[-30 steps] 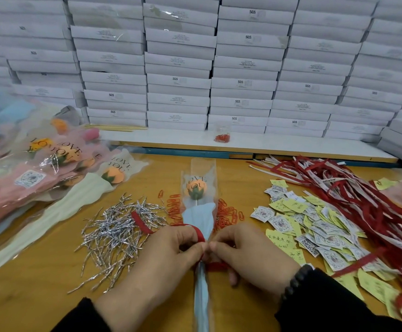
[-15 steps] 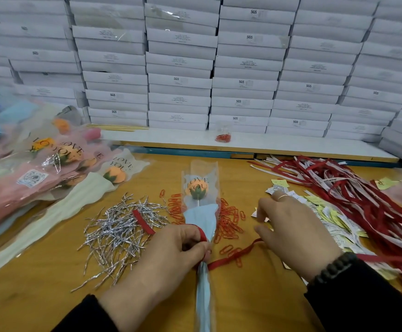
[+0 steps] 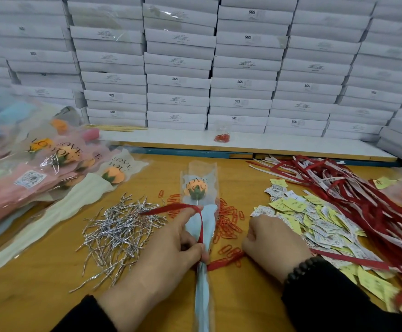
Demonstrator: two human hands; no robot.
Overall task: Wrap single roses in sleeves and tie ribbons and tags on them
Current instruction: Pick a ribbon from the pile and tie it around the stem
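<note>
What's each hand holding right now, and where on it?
Left hand pinches the red ribbon against the sleeved rose at its narrow neck. Right hand is curled near the paper clips; its hold cannot be told.

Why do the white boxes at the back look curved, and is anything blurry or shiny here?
Head view: the wide-angle lens bows the stacked white boxes outward at the edges. The wrapped roses at far left are soft and smeared. Glare glints off their clear film and off the silver twist ties. Lighting is even, with only faint shadows under the hands.
</note>
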